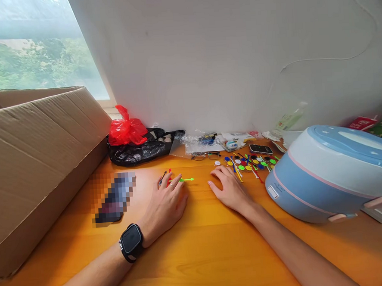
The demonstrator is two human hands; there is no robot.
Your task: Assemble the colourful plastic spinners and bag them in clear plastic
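Fingers of the left hand (pixel 168 200) lie spread over a green stick (pixel 187 179) toward the table's (pixel 201 254) far edge; the right hand (pixel 231 189) rests flat, empty, beside the coloured discs (pixel 250 163). A careless sweep could scatter them.

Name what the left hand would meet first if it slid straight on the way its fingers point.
Probably the green stick at the fingertips of the left hand; beyond it, the glasses, though depth is unclear.

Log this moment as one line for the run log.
left hand: palm down on table, touching green stick | right hand: palm down beside coloured discs and sticks | blue lidded container at right
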